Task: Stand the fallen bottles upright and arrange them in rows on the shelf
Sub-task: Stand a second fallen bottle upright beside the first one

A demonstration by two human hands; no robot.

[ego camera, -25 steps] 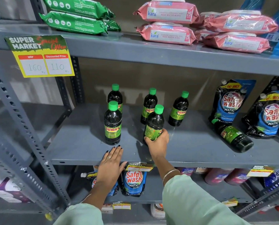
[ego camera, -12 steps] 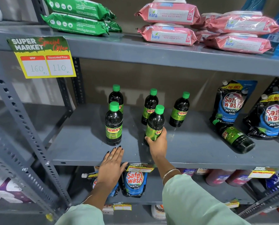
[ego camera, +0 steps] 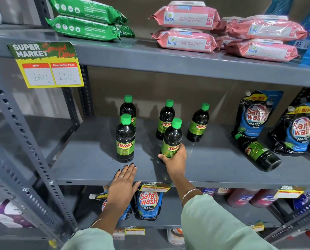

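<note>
Dark bottles with green caps and green "Sunny" labels stand on the grey middle shelf (ego camera: 89, 159). My right hand (ego camera: 175, 162) grips the base of the front right bottle (ego camera: 172, 138), which stands upright. A second front bottle (ego camera: 125, 139) stands to its left. Three more stand behind: the back left bottle (ego camera: 128, 109), the back middle bottle (ego camera: 166, 120) and the back right bottle (ego camera: 198, 123). One fallen bottle (ego camera: 258, 152) lies on its side at the right, cap toward the back. My left hand (ego camera: 122, 184) rests flat on the shelf's front edge, holding nothing.
Blue Safewash pouches (ego camera: 255, 114) lean against the back at the right, close to the fallen bottle. A price sign (ego camera: 46, 64) hangs from the upper shelf, which carries green and pink wipe packs (ego camera: 186, 40). More pouches (ego camera: 147, 202) fill the shelf below.
My right hand has kept its hold on the front right bottle, which has barely shifted on the shelf. My left hand stays flat on the edge.
</note>
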